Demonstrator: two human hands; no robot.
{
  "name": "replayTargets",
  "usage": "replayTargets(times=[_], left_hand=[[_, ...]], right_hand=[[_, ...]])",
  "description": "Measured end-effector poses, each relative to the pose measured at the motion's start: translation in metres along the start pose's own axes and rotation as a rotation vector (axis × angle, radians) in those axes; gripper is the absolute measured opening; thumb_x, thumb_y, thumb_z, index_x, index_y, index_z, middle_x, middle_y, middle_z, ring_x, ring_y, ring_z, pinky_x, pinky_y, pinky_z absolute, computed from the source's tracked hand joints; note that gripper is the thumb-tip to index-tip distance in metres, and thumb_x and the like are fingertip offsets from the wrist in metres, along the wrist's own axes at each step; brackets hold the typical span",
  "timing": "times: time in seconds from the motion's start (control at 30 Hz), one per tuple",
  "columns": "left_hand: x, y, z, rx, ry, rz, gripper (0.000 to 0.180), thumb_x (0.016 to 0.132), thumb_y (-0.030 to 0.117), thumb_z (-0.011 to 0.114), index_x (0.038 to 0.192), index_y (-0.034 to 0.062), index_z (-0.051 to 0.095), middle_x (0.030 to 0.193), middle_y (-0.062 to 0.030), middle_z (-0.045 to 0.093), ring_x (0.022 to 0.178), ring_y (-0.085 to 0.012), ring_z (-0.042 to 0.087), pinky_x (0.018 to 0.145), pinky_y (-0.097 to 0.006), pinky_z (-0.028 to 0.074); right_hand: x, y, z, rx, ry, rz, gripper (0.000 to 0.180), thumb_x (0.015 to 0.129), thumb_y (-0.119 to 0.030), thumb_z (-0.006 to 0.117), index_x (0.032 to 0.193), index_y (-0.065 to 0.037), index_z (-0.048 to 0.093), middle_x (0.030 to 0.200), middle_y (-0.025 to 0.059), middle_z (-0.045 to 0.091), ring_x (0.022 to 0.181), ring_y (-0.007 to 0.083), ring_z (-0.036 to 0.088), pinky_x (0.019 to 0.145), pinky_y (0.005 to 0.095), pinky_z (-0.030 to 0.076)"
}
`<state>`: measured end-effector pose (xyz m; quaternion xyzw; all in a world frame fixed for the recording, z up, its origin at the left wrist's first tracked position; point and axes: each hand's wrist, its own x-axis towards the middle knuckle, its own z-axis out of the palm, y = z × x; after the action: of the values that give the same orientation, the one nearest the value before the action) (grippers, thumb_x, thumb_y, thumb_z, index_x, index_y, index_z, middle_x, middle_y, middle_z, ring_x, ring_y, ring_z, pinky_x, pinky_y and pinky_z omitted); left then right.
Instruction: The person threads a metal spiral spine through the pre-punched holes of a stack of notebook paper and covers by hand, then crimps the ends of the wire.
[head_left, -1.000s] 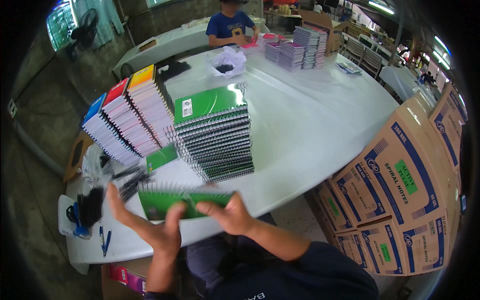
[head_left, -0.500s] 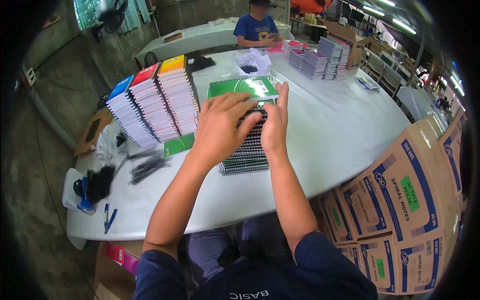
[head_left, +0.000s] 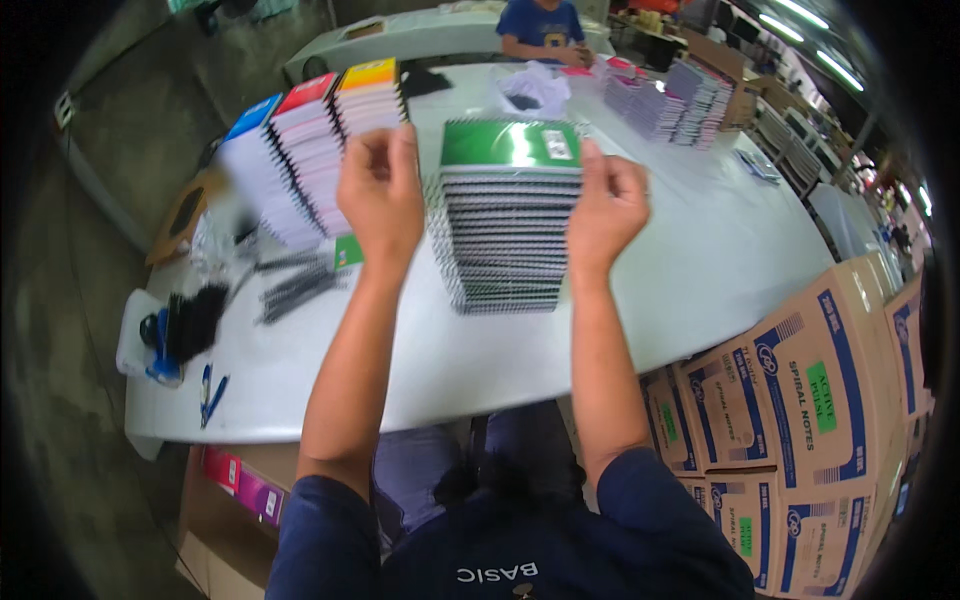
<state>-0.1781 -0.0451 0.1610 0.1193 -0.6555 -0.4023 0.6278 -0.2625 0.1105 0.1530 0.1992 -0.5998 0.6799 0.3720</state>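
Note:
A tall stack of spiral notebooks (head_left: pixel 505 240) stands on the table in front of me, its top green cover (head_left: pixel 490 146) showing. My left hand (head_left: pixel 383 195) is raised left of the stack, apart from it, with fingers curled and nothing seen in them. At the stack's upper right side is my right hand (head_left: pixel 606 205), its fingers also curled. Its fingertips are close to the top notebook's corner; whether they touch it I cannot tell. Behind my left hand rise taller notebook piles with a blue cover (head_left: pixel 254 116), a red cover (head_left: pixel 306 92) and a yellow cover (head_left: pixel 367 74).
Loose black spiral coils (head_left: pixel 298 290), blue-handled pliers (head_left: pixel 211 398) and a white container (head_left: pixel 140 335) lie at the left. Cartons (head_left: pixel 800 400) are stacked at the right. Across the table (head_left: pixel 700 240), a person in a blue shirt (head_left: pixel 540 28) is near a plastic bag (head_left: pixel 535 88) and more notebooks (head_left: pixel 650 105).
Both hands have come off the top of the green notebook and moved apart, left hand leftward, right hand rightward. Their fingers have curled in. The view has shifted slightly.

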Motion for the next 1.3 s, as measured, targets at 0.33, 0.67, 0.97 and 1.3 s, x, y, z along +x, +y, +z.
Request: replayTargets(times=[0.33,0.67,0.97,1.3], left_hand=[[-0.048,-0.182,-0.099,0.912,-0.86,0.054,0.033,0.077,0.02,0.062,0.108,0.0092,0.063,0.12,-0.0133,0.056,0.11,-0.0325,0.053,0.092,-0.039,0.044],[-0.038,-0.166,-0.108,0.54,-0.232,0.022,0.015,0.086,0.014,0.057,0.095,0.0052,0.065,0.086,-0.0105,0.063,0.08,-0.0333,0.058,0.071,-0.041,0.046],[-0.133,-0.051,-0.183,0.801,-0.568,0.337,0.04,0.073,0.007,0.064,0.113,0.0086,0.059,0.117,-0.0106,0.053,0.11,-0.0235,0.05,0.09,-0.034,0.038],[-0.12,-0.081,-0.201,0.543,-0.834,-0.336,0.048,0.072,-0.008,0.046,0.118,0.0047,0.05,0.111,-0.0126,0.055,0.109,-0.0276,0.05,0.098,-0.033,0.034]], right_hand=[[-0.131,-0.003,-0.022,0.364,-0.457,0.161,0.014,0.087,-0.012,0.055,0.08,-0.002,0.061,0.075,0.0042,0.057,0.068,0.0123,0.051,0.065,0.0268,0.041],[-0.202,0.037,0.021,0.672,-1.116,1.184,0.045,0.093,-0.04,0.044,0.117,-0.002,0.053,0.099,0.0107,0.061,0.087,0.0167,0.058,0.079,0.0311,0.046],[-0.195,0.049,0.038,0.842,-1.166,1.118,0.04,0.09,-0.017,0.054,0.125,0.001,0.047,0.116,0.0114,0.057,0.106,0.0184,0.054,0.092,0.0328,0.043],[-0.195,0.054,0.024,0.565,-1.444,0.723,0.023,0.08,-0.004,0.064,0.102,-0.002,0.067,0.097,0.0044,0.067,0.086,0.009,0.058,0.081,0.0232,0.046]])
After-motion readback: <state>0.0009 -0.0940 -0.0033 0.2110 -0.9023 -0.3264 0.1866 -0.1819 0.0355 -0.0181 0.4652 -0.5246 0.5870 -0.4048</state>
